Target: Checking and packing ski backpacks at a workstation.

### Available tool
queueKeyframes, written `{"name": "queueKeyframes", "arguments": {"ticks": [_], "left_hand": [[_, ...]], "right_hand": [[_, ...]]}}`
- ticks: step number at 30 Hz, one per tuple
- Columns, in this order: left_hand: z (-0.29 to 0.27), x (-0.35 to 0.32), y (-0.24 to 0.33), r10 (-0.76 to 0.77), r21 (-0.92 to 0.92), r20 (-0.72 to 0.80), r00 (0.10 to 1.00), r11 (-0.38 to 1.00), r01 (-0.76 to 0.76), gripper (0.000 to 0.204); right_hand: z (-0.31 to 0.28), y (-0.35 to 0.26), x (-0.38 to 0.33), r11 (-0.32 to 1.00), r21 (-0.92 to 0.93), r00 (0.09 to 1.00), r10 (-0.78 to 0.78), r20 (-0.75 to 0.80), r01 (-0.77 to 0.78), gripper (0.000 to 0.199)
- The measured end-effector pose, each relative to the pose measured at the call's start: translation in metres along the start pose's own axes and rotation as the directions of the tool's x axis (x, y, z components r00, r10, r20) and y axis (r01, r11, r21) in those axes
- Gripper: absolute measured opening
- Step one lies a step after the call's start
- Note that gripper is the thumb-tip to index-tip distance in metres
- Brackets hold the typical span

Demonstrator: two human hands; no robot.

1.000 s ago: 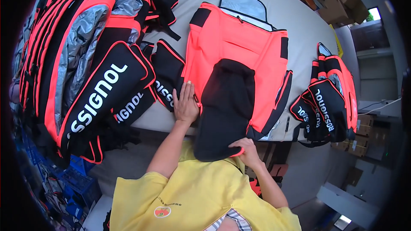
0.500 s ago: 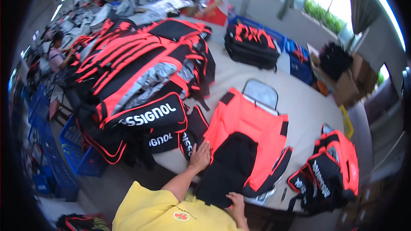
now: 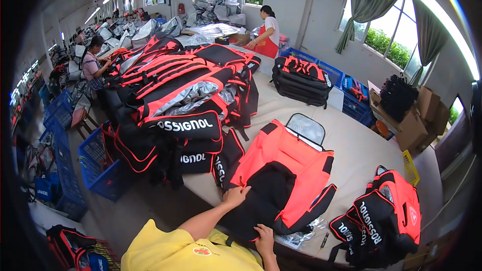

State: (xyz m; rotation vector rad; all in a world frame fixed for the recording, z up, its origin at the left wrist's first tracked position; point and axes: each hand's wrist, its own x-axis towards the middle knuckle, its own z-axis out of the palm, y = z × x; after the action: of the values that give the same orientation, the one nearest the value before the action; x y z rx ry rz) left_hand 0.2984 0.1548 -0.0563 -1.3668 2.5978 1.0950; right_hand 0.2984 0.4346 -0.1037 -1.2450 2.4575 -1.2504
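Observation:
On the table in front of me lies an unfinished bright coral-red and black bag (image 3: 301, 158), its silvery lined flap (image 3: 305, 129) folded out at the far end. A black fabric panel (image 3: 268, 185) covers its near left part and looks creased. At the panel's left edge my left hand (image 3: 236, 196) is closed, its fingers pinching the black cloth. Lower down, by my body, my right hand (image 3: 264, 238) grips the panel's near edge, thumb and fingers together. Crumpled silvery lining (image 3: 296, 238) shows under the bag's near right corner.
A large heap of red and black bags (image 3: 186, 78) fills the table's left. More finished-looking bags (image 3: 386, 216) stand at right, beside a small dark tool (image 3: 324, 240). Stacked black bags (image 3: 301, 83) sit at the far edge. Blue crates (image 3: 103, 165) stand at left; two people work farther off.
My head view has tilted up, showing more of the room. My left hand has gone from lying spread at the bag's left edge to pinching the black panel, which is now more creased.

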Motion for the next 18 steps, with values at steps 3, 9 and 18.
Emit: {"name": "queueKeyframes", "arguments": {"ticks": [3, 9, 18], "left_hand": [[0.009, 0.01, -0.018, 0.117, -0.124, -0.083, 0.99, 0.984, -0.127, 0.064], [0.006, 0.009, -0.02, 0.1, -0.094, -0.07, 0.993, 0.99, -0.106, 0.056], [-0.012, 0.042, 0.001, 0.129, -0.061, 0.17, 0.977, 0.991, -0.12, 0.067]], "right_hand": [[-0.017, 0.008, 0.01, 1.0, 0.03, 0.984, -0.007, 0.176, 0.002, 0.048], [-0.069, -0.045, 0.054, 0.979, 0.022, 0.978, 0.203, 0.037, -0.204, 0.028], [-0.014, 0.002, 0.082, 0.826, -0.276, 0.869, 0.441, -0.225, -0.491, 0.061]]}}
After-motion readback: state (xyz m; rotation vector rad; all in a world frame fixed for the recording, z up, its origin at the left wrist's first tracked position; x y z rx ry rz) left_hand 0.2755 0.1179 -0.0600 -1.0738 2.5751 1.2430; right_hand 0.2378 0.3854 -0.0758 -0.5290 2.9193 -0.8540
